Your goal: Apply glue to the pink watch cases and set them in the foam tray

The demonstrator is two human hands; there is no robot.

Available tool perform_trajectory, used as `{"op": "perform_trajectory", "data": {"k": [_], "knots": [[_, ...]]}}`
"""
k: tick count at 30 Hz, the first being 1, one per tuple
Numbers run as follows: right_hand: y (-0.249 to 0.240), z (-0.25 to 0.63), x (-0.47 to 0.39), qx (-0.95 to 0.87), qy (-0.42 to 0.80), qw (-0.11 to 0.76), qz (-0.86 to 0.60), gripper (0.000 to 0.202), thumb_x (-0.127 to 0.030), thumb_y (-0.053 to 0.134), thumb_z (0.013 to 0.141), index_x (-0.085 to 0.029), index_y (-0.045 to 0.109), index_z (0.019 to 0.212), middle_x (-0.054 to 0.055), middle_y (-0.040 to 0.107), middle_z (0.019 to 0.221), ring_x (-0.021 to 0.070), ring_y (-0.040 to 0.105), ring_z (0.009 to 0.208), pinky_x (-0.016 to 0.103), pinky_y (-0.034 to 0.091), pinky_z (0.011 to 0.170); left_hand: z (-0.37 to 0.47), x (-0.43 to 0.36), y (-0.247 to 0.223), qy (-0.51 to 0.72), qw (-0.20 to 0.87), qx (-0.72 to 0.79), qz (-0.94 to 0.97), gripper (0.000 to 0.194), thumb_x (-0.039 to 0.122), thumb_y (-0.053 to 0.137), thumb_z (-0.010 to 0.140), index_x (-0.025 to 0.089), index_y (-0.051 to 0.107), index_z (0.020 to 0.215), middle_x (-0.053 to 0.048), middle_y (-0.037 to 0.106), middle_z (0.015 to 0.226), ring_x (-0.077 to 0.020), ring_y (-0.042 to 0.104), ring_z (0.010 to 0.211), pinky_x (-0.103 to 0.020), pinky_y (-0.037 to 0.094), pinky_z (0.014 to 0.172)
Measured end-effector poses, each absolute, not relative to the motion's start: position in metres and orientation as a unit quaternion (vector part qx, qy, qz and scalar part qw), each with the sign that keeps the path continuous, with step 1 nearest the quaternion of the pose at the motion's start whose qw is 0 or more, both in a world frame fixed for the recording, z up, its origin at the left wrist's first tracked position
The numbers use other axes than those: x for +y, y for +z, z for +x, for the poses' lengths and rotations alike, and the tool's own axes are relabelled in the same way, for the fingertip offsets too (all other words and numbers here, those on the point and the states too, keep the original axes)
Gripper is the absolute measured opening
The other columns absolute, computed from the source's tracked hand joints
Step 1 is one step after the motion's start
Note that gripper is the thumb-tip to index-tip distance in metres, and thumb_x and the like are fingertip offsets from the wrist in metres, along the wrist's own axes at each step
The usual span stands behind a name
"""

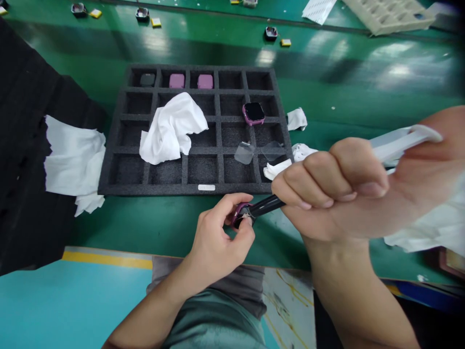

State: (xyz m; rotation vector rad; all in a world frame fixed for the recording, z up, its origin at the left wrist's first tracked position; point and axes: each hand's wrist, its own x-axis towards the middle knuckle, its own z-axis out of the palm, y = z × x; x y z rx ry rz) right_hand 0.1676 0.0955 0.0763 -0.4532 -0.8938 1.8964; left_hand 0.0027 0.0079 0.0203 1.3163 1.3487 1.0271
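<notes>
Between thumb and fingers, my left hand (221, 232) grips a small purple watch case (238, 213) over the front of the table. My right hand (327, 189) is wrapped around an air blow gun with a black nozzle (267, 205) and a white lever-like part (395, 144). The nozzle's tip reaches the watch case; whether it touches is unclear. Behind both hands lies a black foam tray (119, 169) with square compartments. A purple watch with a dark screen (253, 113) rests across the compartment walls at the tray's right side.
A white cloth (172, 128) covers part of the tray; pink pieces (177, 81) sit in its back row. Clear films (244, 152) lie at right. More cloth (74, 162) hangs at left beside stacked black foam (32, 145). Small watch parts (271, 33) dot the green surface behind.
</notes>
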Motion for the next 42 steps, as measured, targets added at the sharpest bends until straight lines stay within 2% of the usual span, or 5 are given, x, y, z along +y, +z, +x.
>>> {"op": "perform_trajectory", "data": {"k": [6, 12, 23, 30, 42], "knots": [[0.0795, 0.1653, 0.0956, -0.375, 0.779, 0.470, -0.179, 0.068, -0.056, 0.069, 0.089, -0.021, 0.026, 0.050, -0.007, 0.019, 0.044, 0.0105, 0.022, 0.040, 0.032, 0.027, 0.047, 0.0030, 0.0085, 0.0209, 0.424, 0.477, 0.550, 0.539, 0.031, 0.013, 0.061, 0.090, 0.021, 0.068, 0.119, 0.001, 0.070, 0.084, -0.0118, 0.063, 0.069, -0.022, 0.051, 0.068], [0.0832, 0.1597, 0.0955, -0.386, 0.773, 0.468, -0.186, 0.071, -0.054, 0.071, 0.088, -0.021, 0.023, 0.048, -0.008, 0.014, 0.042, 0.0098, 0.018, 0.037, 0.031, 0.021, 0.042, 0.0030, 0.0085, 0.0207, 0.423, 0.475, 0.551, 0.540, 0.031, 0.013, 0.061, 0.090, 0.021, 0.068, 0.119, 0.001, 0.069, 0.083, -0.0110, 0.061, 0.068, -0.021, 0.050, 0.065], [0.0771, 0.1671, 0.0957, -0.375, 0.769, 0.476, -0.204, 0.071, -0.060, 0.069, 0.088, -0.022, 0.025, 0.048, -0.006, 0.017, 0.044, 0.0121, 0.021, 0.039, 0.033, 0.025, 0.046, 0.0029, 0.0077, 0.0186, 0.425, 0.481, 0.549, 0.535, 0.030, 0.013, 0.062, 0.090, 0.022, 0.069, 0.118, 0.001, 0.068, 0.083, -0.0112, 0.061, 0.069, -0.022, 0.050, 0.067], [0.0840, 0.1596, 0.0958, -0.382, 0.780, 0.463, -0.178, 0.069, -0.053, 0.070, 0.089, -0.021, 0.025, 0.049, -0.007, 0.014, 0.043, 0.0101, 0.018, 0.038, 0.030, 0.021, 0.043, 0.0029, 0.0076, 0.0193, 0.425, 0.485, 0.550, 0.532, 0.031, 0.013, 0.061, 0.090, 0.021, 0.069, 0.119, 0.001, 0.069, 0.085, -0.0111, 0.061, 0.069, -0.021, 0.050, 0.066], [0.0772, 0.1654, 0.0948, -0.375, 0.775, 0.472, -0.190, 0.069, -0.058, 0.067, 0.091, -0.021, 0.026, 0.050, -0.007, 0.018, 0.045, 0.0102, 0.022, 0.040, 0.031, 0.026, 0.046, 0.0031, 0.0082, 0.0192, 0.422, 0.483, 0.551, 0.534, 0.031, 0.013, 0.061, 0.090, 0.020, 0.069, 0.119, 0.001, 0.069, 0.084, -0.0106, 0.060, 0.068, -0.021, 0.050, 0.066]]}}
